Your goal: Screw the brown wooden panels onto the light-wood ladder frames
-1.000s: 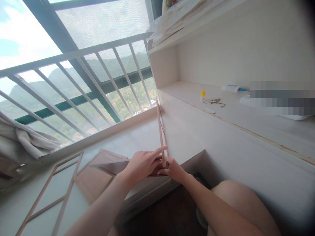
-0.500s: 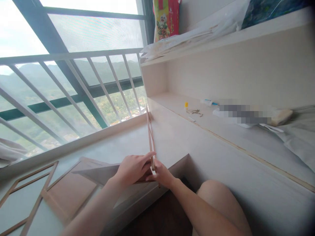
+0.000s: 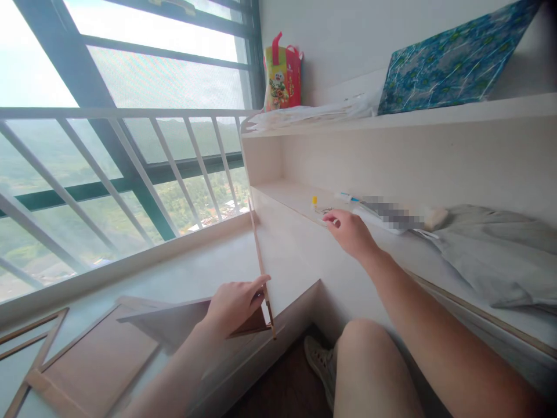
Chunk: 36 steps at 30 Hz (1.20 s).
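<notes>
Nearest are a bare knee (image 3: 369, 354) and a laced shoe (image 3: 319, 355). To the left, an open, slim-barred wooden frame (image 3: 50, 343) and a flat brown panel (image 3: 100, 354) lie on the smooth, pale ledge (image 3: 204, 261); whether they are joined to each other cannot be told. The left hand (image 3: 235, 305) grasps a tilted, thin panel (image 3: 169, 322) at its right-hand corner, against a long, straight wooden strip (image 3: 258, 249). The work looks partway: these two meet at the corner — fastened or not, I cannot tell — while the frame and flat panel lie apart from them.

Farther right, the right hand (image 3: 350, 229) is at the shelf (image 3: 289, 188), fingers curled beside small, thin metal pieces (image 3: 327, 211) that seem to be left to use; whether it pinches one is unclear. Near them stands a yellow-capped bottle (image 3: 314, 201); right, soft, creased grey cloth (image 3: 500, 255). Farthest is a slatted railing (image 3: 174, 157).
</notes>
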Each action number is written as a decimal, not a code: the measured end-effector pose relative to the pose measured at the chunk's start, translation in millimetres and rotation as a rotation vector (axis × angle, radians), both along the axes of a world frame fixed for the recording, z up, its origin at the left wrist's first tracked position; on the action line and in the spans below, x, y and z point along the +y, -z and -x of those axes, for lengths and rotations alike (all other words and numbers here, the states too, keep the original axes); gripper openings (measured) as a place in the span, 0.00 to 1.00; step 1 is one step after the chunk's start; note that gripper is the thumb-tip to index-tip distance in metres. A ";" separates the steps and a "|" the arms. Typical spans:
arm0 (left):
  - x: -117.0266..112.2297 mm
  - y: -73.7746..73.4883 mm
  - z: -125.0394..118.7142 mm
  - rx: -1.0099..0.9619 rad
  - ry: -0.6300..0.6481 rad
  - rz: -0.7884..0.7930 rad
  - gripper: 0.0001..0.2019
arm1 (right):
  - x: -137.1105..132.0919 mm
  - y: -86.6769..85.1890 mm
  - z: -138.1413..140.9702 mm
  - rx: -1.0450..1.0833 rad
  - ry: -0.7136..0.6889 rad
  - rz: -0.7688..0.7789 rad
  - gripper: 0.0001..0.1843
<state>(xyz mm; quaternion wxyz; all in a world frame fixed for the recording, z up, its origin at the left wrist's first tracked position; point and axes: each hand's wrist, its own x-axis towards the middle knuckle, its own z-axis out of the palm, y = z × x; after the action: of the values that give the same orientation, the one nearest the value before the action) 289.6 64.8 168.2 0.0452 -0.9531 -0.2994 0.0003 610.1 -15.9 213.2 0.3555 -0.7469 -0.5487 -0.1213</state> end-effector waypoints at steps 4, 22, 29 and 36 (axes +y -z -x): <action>-2.8 -1.3 1.9 -0.013 -0.001 0.002 0.19 | 24.9 -19.6 -59.9 -0.091 0.181 0.168 0.19; -4.7 -2.6 2.7 -0.026 0.007 -0.007 0.20 | 47.0 22.6 -107.0 -0.115 0.211 0.336 0.11; -3.9 0.0 3.5 -0.038 0.013 -0.017 0.20 | 43.4 21.0 -101.3 -0.100 0.246 0.321 0.11; -3.6 2.0 3.9 -0.043 0.013 -0.017 0.20 | 36.1 17.8 -90.6 -0.072 0.337 0.284 0.11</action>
<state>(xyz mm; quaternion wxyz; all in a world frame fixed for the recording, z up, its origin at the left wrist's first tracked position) 285.6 61.2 166.2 0.0469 -0.9544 -0.2940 -0.0231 700.7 20.2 195.3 0.2015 -0.8659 -0.4399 -0.1269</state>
